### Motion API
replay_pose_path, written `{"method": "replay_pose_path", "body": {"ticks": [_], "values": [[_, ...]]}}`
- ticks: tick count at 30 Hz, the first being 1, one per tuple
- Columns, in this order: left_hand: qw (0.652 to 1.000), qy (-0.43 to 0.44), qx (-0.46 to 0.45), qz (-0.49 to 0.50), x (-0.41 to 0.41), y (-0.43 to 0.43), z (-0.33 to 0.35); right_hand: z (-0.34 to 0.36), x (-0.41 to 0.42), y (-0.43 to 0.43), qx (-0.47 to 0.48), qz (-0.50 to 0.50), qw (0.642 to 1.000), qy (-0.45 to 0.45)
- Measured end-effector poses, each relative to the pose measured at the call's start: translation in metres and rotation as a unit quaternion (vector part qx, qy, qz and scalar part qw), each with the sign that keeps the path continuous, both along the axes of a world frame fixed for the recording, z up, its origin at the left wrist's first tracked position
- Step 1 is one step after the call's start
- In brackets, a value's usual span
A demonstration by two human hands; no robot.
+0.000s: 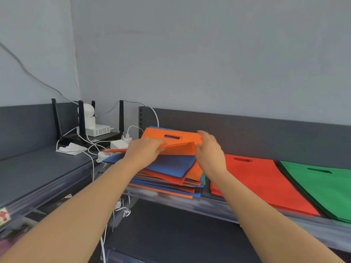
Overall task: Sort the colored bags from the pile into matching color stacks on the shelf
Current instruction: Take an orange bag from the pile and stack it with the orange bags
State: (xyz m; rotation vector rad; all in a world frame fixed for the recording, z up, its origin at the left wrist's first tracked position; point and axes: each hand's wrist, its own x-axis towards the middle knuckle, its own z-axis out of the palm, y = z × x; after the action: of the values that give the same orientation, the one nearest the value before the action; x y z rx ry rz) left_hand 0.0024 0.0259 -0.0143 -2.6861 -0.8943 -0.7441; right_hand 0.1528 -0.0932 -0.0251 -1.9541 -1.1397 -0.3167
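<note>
The orange bag (171, 138) is flat non-woven fabric with a die-cut oval handle slot near its top edge, and blue shows through the slot. It is lifted off the top of the pile (171, 179) and tilted, with its far side raised toward the wall and its near edge bent into a thin orange line running left.

The left hand (146, 150) grips that near edge, its fingers curled over the fabric. The right hand (209, 150) is at the bag's right corner, thumb below and fingers above. It is motion-blurred, so whether it actually pinches the bag cannot be told.

Under the bag, the pile is a loose fan of blue, orange, red and a few green bags, with a blue one uppermost. Just right of it lies the red stack (266, 183), slot toward the wall, and next to that the green stack (319, 186). All three rest on the dark grey shelf (209, 207).

Left of the pile are a white charger (118, 144), a crumpled white cloth (71, 149), a black router (81, 120) with upright antennas, and a white camera (86, 111) behind it.
</note>
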Motion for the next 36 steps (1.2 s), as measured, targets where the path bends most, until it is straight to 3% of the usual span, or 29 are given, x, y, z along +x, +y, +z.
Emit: {"method": "replay_pose_path", "body": {"ticks": [1, 2, 4, 5, 6, 8, 11, 15, 20, 24, 26, 30, 36], "values": [[1.000, -0.008, 0.012, 0.002, 0.003, -0.003, -0.002, 0.001, 0.006, -0.004, 0.017, -0.010, 0.989, 0.144], [1.000, -0.009, 0.025, -0.006, 0.006, -0.007, -0.004, 0.003, 0.012, -0.008, 0.035, 0.012, 0.948, 0.315], [0.997, 0.007, 0.064, -0.045, 0.013, -0.020, -0.007, 0.005, 0.021, -0.020, 0.058, 0.091, 0.801, 0.589], [0.994, 0.020, 0.081, -0.069, 0.018, -0.028, -0.008, 0.006, 0.024, -0.027, 0.061, 0.119, 0.750, 0.648], [0.992, 0.036, 0.090, -0.086, 0.023, -0.037, -0.010, 0.007, 0.027, -0.032, 0.063, 0.136, 0.726, 0.671], [0.991, 0.082, 0.049, -0.098, 0.032, -0.056, -0.008, 0.008, 0.033, -0.039, 0.057, 0.142, 0.727, 0.669], [0.975, 0.171, -0.100, -0.106, 0.034, -0.073, 0.000, 0.003, 0.047, -0.052, 0.018, 0.116, 0.753, 0.647], [0.954, 0.083, -0.282, -0.057, 0.023, -0.073, 0.004, -0.010, 0.058, -0.069, -0.041, 0.098, 0.754, 0.649], [0.963, 0.144, -0.225, 0.034, 0.021, -0.065, -0.013, -0.026, 0.061, -0.075, -0.017, 0.110, 0.704, 0.701], [0.961, 0.164, -0.217, 0.047, 0.023, -0.070, -0.018, -0.025, 0.046, -0.073, -0.016, 0.086, 0.709, 0.700], [0.961, 0.144, -0.231, 0.045, 0.022, -0.072, -0.018, -0.022, 0.037, -0.070, -0.008, 0.069, 0.731, 0.679], [0.970, 0.054, -0.226, 0.064, 0.014, -0.067, -0.015, -0.019, 0.030, -0.066, 0.033, 0.085, 0.810, 0.579], [0.958, -0.038, -0.277, 0.060, 0.022, -0.068, -0.011, -0.021, 0.042, -0.107, 0.120, 0.073, 0.843, 0.519]]}}
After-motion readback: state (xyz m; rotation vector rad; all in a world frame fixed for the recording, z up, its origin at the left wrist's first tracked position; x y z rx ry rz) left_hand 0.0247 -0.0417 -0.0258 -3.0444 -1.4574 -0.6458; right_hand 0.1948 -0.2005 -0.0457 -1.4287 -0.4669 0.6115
